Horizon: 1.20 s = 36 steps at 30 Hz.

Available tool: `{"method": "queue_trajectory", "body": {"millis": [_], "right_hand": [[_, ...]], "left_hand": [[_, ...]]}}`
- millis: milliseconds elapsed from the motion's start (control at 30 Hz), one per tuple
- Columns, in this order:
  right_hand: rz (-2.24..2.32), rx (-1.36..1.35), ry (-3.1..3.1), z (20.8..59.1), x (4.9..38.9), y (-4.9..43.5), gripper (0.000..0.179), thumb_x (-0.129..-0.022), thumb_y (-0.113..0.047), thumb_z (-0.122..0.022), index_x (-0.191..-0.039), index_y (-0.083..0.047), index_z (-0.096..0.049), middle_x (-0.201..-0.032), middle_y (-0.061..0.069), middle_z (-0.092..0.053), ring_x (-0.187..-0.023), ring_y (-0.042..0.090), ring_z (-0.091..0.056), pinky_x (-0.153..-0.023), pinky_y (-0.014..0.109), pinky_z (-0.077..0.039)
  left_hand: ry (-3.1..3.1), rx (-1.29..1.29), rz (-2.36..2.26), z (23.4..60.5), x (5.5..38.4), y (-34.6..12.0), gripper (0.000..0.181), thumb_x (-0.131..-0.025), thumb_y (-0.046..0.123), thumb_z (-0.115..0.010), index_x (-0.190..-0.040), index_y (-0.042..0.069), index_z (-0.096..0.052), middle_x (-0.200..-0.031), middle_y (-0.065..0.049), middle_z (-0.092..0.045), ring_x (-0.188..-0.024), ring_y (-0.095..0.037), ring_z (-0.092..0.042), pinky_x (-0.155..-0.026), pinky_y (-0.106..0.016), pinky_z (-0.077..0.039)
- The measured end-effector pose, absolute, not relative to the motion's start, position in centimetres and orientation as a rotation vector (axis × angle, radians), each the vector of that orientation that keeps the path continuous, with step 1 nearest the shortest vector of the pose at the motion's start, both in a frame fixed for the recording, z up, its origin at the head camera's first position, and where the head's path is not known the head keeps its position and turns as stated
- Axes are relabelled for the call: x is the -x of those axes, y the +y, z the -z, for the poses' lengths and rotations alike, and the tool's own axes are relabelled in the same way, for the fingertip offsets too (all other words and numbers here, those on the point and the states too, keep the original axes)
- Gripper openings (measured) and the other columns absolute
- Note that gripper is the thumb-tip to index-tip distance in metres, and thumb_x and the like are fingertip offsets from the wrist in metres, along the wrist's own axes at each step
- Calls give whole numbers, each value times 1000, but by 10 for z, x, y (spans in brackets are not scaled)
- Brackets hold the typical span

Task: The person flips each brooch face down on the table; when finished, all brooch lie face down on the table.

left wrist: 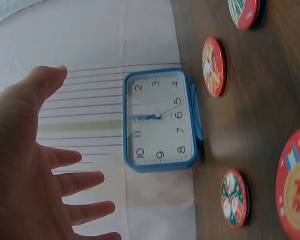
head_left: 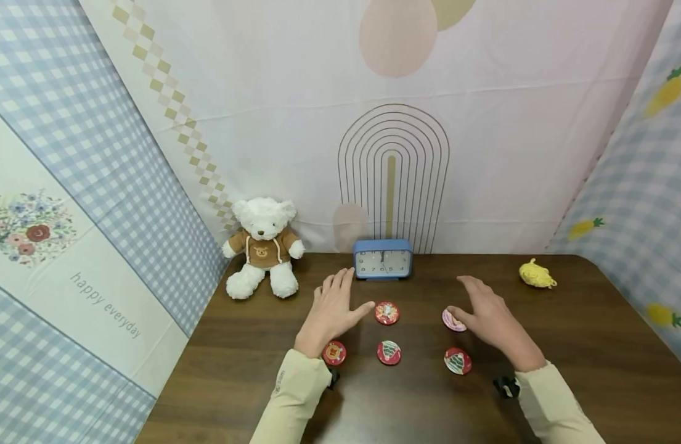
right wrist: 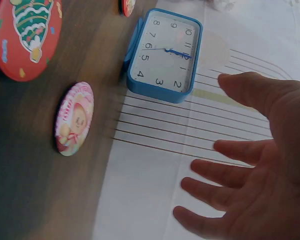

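My left hand point(head_left: 331, 311) hovers above the table with fingers spread, holding nothing. Its thumb points toward a red badge point(head_left: 387, 312); another red badge with a brown figure point(head_left: 334, 353) lies by its wrist. A green-and-red badge point(left wrist: 235, 198) appears in the left wrist view, apparently covered by that hand in the head view. My right hand point(head_left: 494, 317), also empty with fingers extended, hovers over a pink badge point(head_left: 453, 320) and partly covers it. Two red badges with Christmas trees, one in the middle point(head_left: 389, 353) and one at right point(head_left: 458, 361), lie nearer me.
A blue clock point(head_left: 382, 259) stands at the table's back edge. To its left sits a white teddy bear point(head_left: 264, 250) in a brown hoodie. A small yellow object point(head_left: 537, 274) lies at the back right. Patterned cloths hang behind and beside the wooden table point(head_left: 395, 410).
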State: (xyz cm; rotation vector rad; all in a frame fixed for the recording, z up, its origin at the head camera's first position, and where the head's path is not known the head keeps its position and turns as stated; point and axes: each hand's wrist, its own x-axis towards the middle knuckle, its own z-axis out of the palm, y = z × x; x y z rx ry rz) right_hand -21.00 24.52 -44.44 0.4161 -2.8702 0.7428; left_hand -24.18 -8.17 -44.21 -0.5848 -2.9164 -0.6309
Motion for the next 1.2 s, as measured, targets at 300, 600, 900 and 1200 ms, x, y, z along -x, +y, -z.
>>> {"method": "queue_trajectory", "body": {"millis": [300,600,900,1200], "right_hand": [[-973,-401,-2774,453,212,257,75,-90,-21,-78,-147,8,-39,-147,35,-41,-134,54,-39,-103,67,-33],[-1113,-382,-2647,461,215,269,68,-87,-16,-80,-142,4,-46,-136,32,-52,-125,50,-49,-97,64,-40],[-1194,-382,-2674,463,218,277,64,-89,-14,-79,-141,4,-47,-138,32,-52,-127,50,-47,-98,66,-37],[-1183,-393,-2708,474,220,283,65,-87,-10,-80,-140,6,-47,-136,32,-53,-126,52,-47,-98,68,-36]], "left_hand": [[-2876,639,684,444,240,-61,88,-92,57,-64,-158,8,-31,-156,-14,-41,-141,-38,-36,-109,-61,-28],[-2842,656,754,448,243,-38,87,-89,53,-69,-156,9,-36,-153,-13,-46,-139,-34,-42,-111,-55,-30],[-2863,702,793,446,242,-8,85,-88,47,-74,-157,14,-36,-153,-8,-46,-139,-26,-43,-111,-51,-32],[-2901,810,892,455,243,19,86,-86,42,-78,-157,18,-34,-154,0,-44,-137,-24,-45,-113,-48,-30]]}}
